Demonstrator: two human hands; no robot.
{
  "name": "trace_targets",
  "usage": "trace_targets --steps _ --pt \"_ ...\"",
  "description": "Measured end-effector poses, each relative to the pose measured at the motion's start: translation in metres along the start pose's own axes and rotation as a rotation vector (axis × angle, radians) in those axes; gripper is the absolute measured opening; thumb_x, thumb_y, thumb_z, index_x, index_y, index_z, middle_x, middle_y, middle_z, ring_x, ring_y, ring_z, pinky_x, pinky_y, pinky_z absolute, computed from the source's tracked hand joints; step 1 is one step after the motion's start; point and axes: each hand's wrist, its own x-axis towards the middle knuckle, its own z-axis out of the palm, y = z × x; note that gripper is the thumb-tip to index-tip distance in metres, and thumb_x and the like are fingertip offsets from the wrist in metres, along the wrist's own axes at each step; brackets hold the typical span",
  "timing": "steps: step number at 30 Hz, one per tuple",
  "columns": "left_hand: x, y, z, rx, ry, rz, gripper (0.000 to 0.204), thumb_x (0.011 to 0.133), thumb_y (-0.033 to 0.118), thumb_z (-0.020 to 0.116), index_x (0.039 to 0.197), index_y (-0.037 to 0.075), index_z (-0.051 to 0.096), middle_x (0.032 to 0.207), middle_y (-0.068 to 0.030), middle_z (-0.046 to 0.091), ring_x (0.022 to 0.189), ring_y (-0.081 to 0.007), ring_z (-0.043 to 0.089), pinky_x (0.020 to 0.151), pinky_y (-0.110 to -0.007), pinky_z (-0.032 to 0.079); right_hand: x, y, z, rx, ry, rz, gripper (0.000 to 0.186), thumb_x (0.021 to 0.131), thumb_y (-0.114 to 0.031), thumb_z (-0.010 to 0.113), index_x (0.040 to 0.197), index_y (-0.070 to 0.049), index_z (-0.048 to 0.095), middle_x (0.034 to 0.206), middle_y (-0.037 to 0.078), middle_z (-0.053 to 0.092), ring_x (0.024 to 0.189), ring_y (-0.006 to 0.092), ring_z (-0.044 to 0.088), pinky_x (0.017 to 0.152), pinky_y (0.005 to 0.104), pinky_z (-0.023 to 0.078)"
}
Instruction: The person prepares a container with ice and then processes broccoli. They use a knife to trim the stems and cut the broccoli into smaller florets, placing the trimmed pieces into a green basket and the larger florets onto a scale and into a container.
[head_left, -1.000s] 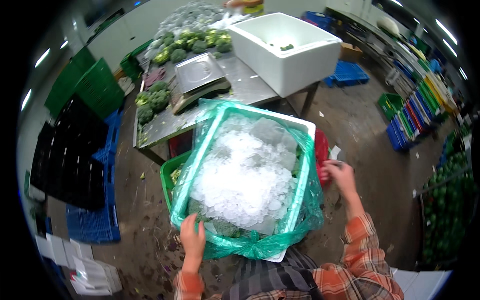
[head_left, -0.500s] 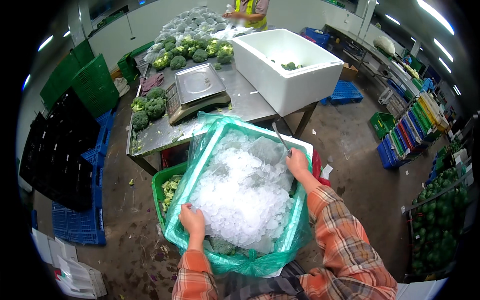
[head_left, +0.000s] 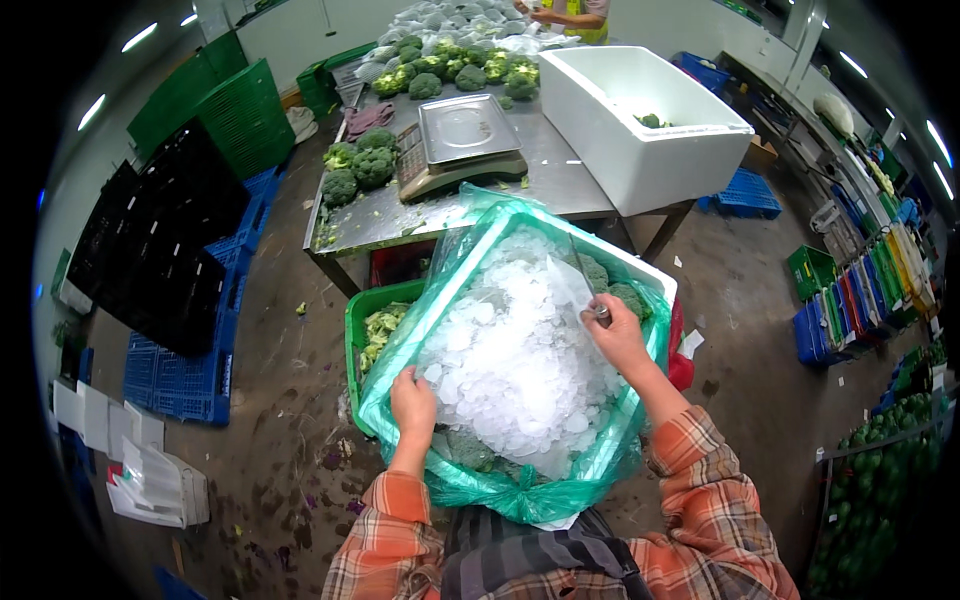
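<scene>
Lined box: the white foam box (head_left: 652, 278) sat right before us, near the counter's (head_left: 545, 145) close edge, its green liner (head_left: 526, 492) folded over most of the rim and bunched at the front.
Crushed ice: we had it heaped (head_left: 520, 370) inside the box, thickest through the middle.
Broccoli: heads (head_left: 627, 298) showed uncovered at the far right corner, and another (head_left: 468, 450) at the near left, so we judged the cover uneven.
Right hand: ours (head_left: 622, 338) was closed around a thin metal tool (head_left: 600, 311), over the ice's right side, the tool slanting toward the far rim.
Left hand: ours (head_left: 411, 405) lay at the left rim, fingers curled; we could not tell whether they pinched the liner.
Metal tool stroke: we thought shallow, level passes suited the ice best, drawing from the heap toward the bare corners, the tip kept off the heads.
Green liner care: we reckoned a snag could tear it, so slow strokes near the walls and a steadying left hand made sense.
</scene>
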Motion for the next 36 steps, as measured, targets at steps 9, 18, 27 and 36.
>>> trace_targets --steps 9,18,27,36 --pt "-0.006 0.009 0.011 0.598 -0.131 -0.022 0.027 0.076 0.025 0.063 0.089 0.001 0.064 0.102 -0.0143 0.053 0.103 -0.0310 0.047 0.083 -0.045 0.040 -0.019 -0.004 0.004 0.085 -0.108 0.183 0.020 0.078 -0.017 0.065 0.083 -0.002 0.052 0.061 0.006 0.048 0.057 0.0148 0.042 0.056 0.0284 0.038" --pt "0.005 -0.014 0.018 0.557 -0.006 0.277 0.014 0.081 0.014 0.056 0.088 0.002 0.056 0.091 -0.0147 0.056 0.084 -0.0337 0.051 0.074 -0.045 0.041 -0.015 0.011 -0.004 0.270 0.118 0.248 0.017 0.076 -0.013 0.063 0.078 -0.003 0.050 0.060 0.000 0.044 0.054 0.0082 0.037 0.050 0.0257 0.033" --pt "-0.108 0.035 -0.042 -0.921 -0.397 -0.872 0.020 0.083 0.005 0.056 0.100 0.001 0.046 0.086 -0.0104 0.055 0.079 -0.0259 0.060 0.072 -0.037 0.055 -0.009 0.017 -0.033 0.459 0.097 0.293 0.014 0.078 -0.007 0.059 0.084 -0.003 0.048 0.064 0.002 0.053 0.055 0.0089 0.050 0.052 0.0232 0.039" --pt "-0.144 0.071 0.000 -0.863 -0.806 -1.174 0.023 0.081 0.024 0.067 0.089 0.006 0.056 0.077 -0.0029 0.054 0.071 -0.0164 0.055 0.055 -0.031 0.049 0.029 0.023 -0.043 0.207 -0.093 0.538 0.026 0.076 -0.021 0.066 0.092 -0.003 0.055 0.064 0.004 0.052 0.054 0.0130 0.051 0.052 0.0279 0.042"
